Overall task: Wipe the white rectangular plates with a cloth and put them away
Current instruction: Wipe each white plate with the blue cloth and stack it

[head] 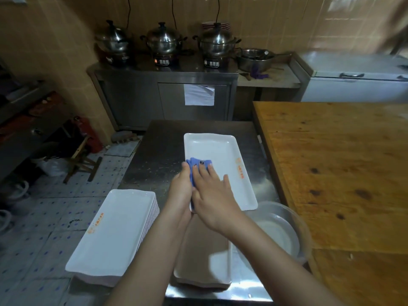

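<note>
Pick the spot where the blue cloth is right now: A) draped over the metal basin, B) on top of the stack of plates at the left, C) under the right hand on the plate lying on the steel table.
C: the blue cloth is pressed flat under the right hand on the single plate, whose left edge the left hand steadies.

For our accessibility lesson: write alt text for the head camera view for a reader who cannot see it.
A right hand presses a blue cloth onto a white rectangular plate on a steel counter, the left hand beside it. A stack of plates sits left, a metal basin right.
</note>
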A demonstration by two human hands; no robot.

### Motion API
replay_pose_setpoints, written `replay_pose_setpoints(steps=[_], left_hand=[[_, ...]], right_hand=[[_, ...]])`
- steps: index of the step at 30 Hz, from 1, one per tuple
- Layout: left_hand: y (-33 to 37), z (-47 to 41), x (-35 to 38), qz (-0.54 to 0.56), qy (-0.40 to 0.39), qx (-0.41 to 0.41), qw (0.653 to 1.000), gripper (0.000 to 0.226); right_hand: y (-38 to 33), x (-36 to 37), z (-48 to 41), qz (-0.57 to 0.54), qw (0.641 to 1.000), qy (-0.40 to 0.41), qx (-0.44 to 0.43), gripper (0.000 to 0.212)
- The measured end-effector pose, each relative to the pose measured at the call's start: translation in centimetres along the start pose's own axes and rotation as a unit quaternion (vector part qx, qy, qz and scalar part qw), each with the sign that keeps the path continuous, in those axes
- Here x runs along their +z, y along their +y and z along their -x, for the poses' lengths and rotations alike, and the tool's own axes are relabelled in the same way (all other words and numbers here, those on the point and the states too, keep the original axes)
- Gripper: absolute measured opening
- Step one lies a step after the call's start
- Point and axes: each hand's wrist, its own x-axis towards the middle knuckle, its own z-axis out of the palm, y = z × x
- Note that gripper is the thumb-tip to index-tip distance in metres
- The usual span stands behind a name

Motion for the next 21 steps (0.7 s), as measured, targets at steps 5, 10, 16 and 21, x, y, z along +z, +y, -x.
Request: replay_pose_setpoints(steps=[5, 10, 16, 21], left_hand=[[0.0, -0.7, -0.6, 0.000, 0.022, 0.021, 1.000, 0.042], [0.0, -1.0, -1.5, -0.046, 0.031, 0.025, 0.998, 0.043], [-0.5, 0.2, -0.7, -0.024, -0.014, 0.020, 0.999, 0.040], [-2.0, 1.1, 0.6, -0.054, -0.034, 0.064, 0.996, 0.038]], right_hand=[[0.9, 0.1, 1.0, 0.078, 0.997, -0.005, 0.008, 0.054], [4.7, -0.2, 1.6, 0.153, 0.986, 0.022, 0.068, 0.055], [6.2, -0.6, -1.4, 0.161, 0.981, 0.093, 0.055, 0.056], [5.2, -1.0, -5.5, 0.142, 0.984, 0.103, -0.003, 0.056]])
